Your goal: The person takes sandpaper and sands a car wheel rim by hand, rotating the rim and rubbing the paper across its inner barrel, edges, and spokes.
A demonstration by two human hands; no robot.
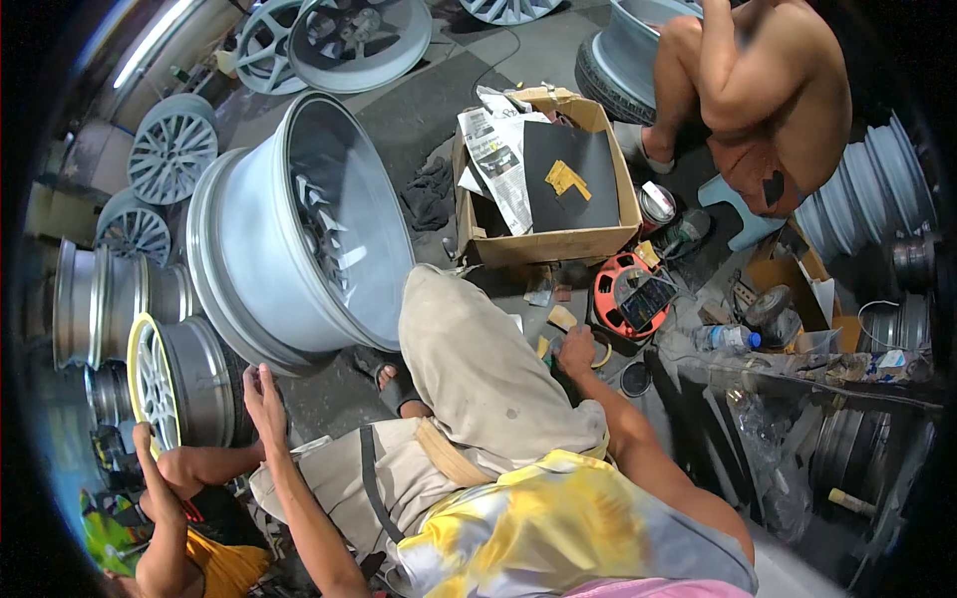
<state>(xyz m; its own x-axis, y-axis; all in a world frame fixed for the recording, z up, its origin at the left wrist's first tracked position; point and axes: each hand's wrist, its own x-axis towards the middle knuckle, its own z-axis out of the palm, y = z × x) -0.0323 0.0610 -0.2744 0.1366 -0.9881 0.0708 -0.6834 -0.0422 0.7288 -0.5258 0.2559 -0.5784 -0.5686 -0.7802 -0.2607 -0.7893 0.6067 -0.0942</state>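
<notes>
A large grey-painted wheel rim [254,239] stands tilted before me on the left, its open barrel turned to the right. My left hand [265,400] is just below its lower edge with the fingers apart; whether a fingertip touches the rim I cannot tell. Beyond my right knee, my right hand [576,350] reaches down to the floor with curled fingers. Beside it lie a yellowish sanding block [561,318] and a roll of tape [602,350]. What that hand may hold is hidden. A red reel [614,291] with a phone [647,303] on it lies just past the hand.
A cardboard box [557,250] with newspaper and dark abrasive paper stands ahead. One person [777,90] sits at the upper right, another [168,516] at the lower left by a yellow-edged rim [155,381]. A water bottle [721,338] and stacked rims [867,194] are on the right.
</notes>
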